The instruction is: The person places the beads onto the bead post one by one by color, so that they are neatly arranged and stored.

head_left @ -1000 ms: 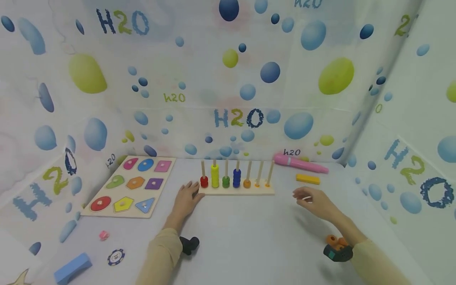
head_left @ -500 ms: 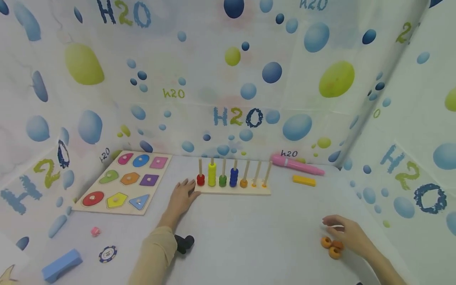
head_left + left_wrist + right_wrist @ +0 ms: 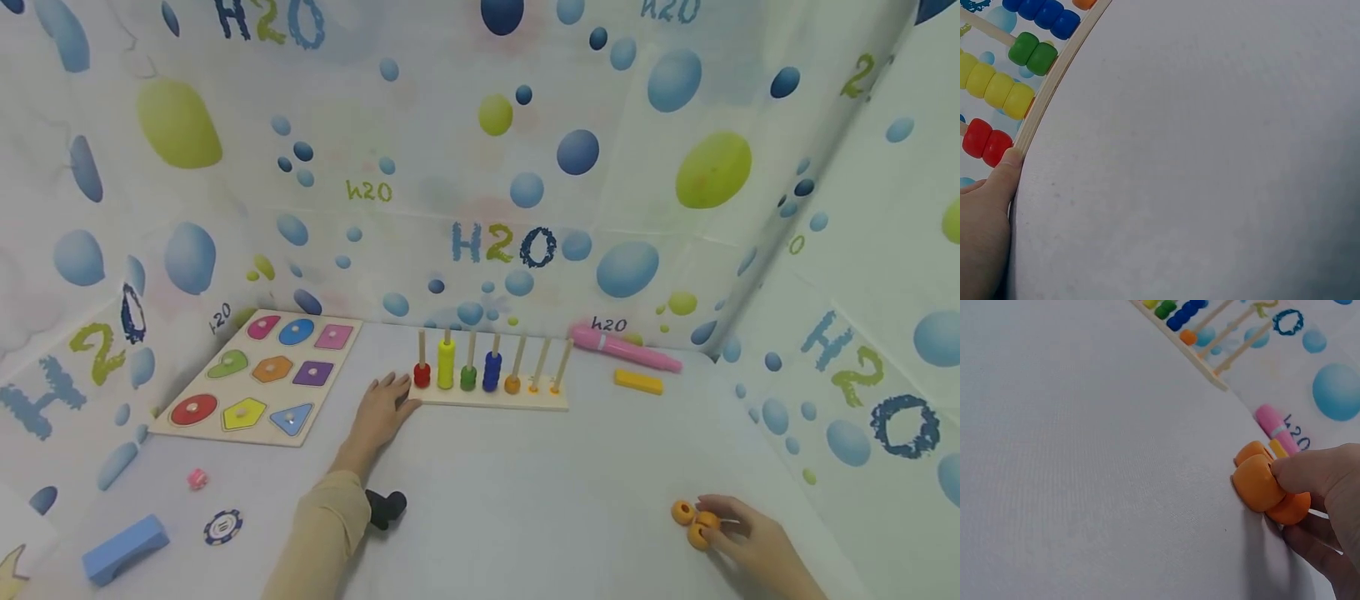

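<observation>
A peg abacus (image 3: pixel 495 398) stands upright at the far middle, with red, yellow, green, blue and orange beads on its pegs; the two rightmost pegs carry no beads. My left hand (image 3: pixel 380 412) holds its left end, the thumb (image 3: pixel 1005 174) against the front edge beside the red beads (image 3: pixel 986 142). Near the front right, my right hand (image 3: pixel 757 546) pinches an orange bead (image 3: pixel 1259 482) from a small cluster, its thumb on the bead and fingers partly hidden behind. Another orange bead (image 3: pixel 682 512) lies just left of the hand.
A shape puzzle board (image 3: pixel 262 367) lies back left. Nearer are a pink die (image 3: pixel 197 478), a poker chip (image 3: pixel 223 527), a blue block (image 3: pixel 126 548) and a black object (image 3: pixel 386 507) by the left sleeve. A pink marker (image 3: pixel 626 349) and yellow block (image 3: pixel 638 382) lie back right.
My right hand has come back from beside the abacus to the front right and closed on an orange bead in the cluster. The left hand stays at the abacus's left end.
</observation>
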Demonstrator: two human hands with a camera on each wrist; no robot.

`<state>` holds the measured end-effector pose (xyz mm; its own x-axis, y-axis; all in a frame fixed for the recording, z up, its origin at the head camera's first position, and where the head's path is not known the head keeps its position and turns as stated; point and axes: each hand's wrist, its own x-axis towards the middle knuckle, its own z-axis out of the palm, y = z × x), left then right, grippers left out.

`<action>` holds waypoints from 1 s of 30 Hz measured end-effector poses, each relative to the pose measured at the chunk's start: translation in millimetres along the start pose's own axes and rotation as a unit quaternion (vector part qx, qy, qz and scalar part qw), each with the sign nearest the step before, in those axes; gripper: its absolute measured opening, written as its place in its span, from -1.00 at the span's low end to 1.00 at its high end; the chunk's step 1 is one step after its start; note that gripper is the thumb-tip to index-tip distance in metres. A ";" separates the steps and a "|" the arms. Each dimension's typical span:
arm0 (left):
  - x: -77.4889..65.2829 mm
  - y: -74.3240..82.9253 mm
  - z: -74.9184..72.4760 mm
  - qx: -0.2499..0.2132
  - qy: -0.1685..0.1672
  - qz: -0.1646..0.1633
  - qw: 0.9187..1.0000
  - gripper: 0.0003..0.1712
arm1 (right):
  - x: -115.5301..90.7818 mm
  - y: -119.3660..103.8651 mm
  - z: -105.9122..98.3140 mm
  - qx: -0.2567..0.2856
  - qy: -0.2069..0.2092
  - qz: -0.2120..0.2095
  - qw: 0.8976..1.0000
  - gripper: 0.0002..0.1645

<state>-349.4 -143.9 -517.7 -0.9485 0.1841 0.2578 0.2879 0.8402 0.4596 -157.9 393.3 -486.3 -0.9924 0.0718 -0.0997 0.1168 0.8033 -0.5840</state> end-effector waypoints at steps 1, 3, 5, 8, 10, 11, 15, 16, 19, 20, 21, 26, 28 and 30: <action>0.1 0.0 -0.2 0.000 -0.001 0.000 1.000 -0.33 | -0.8 0.2 0.6 0.000 0.000 0.002 1.000 -0.37; 0.1 0.1 -0.7 0.000 -0.002 0.002 1.000 -0.33 | -2.2 0.7 1.7 -0.005 0.001 0.002 1.000 -0.36; 0.3 0.2 -0.8 -0.001 -0.003 0.002 1.000 -0.33 | -2.4 1.4 2.1 -0.008 0.004 0.000 1.000 -0.39; 0.2 0.9 -0.6 -0.002 -0.004 0.000 1.000 -0.33 | -1.7 2.8 2.1 -0.016 0.009 -0.001 1.000 -0.44; -0.1 1.2 -0.6 -0.001 -0.004 0.000 1.000 -0.34 | -0.8 4.0 1.9 -0.022 0.014 -0.003 1.000 -0.47; -0.3 1.3 -0.6 -0.001 -0.002 0.001 1.000 -0.34 | -0.1 4.0 1.5 -0.022 0.015 -0.003 1.000 -0.48; -0.3 -0.3 -1.1 -0.004 0.008 0.009 1.000 -0.34 | 2.3 3.5 1.5 -0.017 0.025 -0.015 0.999 -0.47; -0.1 -0.8 -0.7 -0.006 0.014 0.012 1.000 -0.34 | 3.0 3.0 1.2 -0.015 0.028 -0.018 0.999 -0.47; 0.4 -1.4 -0.5 -0.010 0.017 0.013 1.000 -0.34 | 5.8 3.7 0.6 -0.005 0.052 -0.041 0.998 -0.47; 0.4 -1.2 -0.6 -0.009 0.015 0.012 1.000 -0.34 | 7.2 4.0 0.3 -0.001 0.062 -0.053 0.997 -0.48; 0.3 -1.0 -0.4 -0.008 0.015 0.012 1.000 -0.34 | 8.7 3.6 -0.2 -0.001 0.074 -0.065 0.995 -0.50; -0.9 0.4 -1.3 -0.006 0.011 0.010 1.000 -0.34 | 23.3 -15.8 -2.6 -0.011 0.132 -0.118 0.984 -0.56; -1.1 0.2 -0.9 -0.005 0.011 0.010 1.000 -0.34 | 32.7 -30.6 -2.4 -0.006 0.145 -0.144 0.979 -0.57; -1.1 -0.3 -0.4 -0.006 0.011 0.008 1.000 -0.34 | 43.7 -46.1 -0.5 0.004 0.152 -0.183 0.971 -0.55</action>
<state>-348.4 -144.6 -517.7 -0.9405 0.1864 0.2841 0.3052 0.8312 0.4648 -206.6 359.7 -463.3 -0.9328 -0.0457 0.3575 -0.2468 0.8036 -0.5415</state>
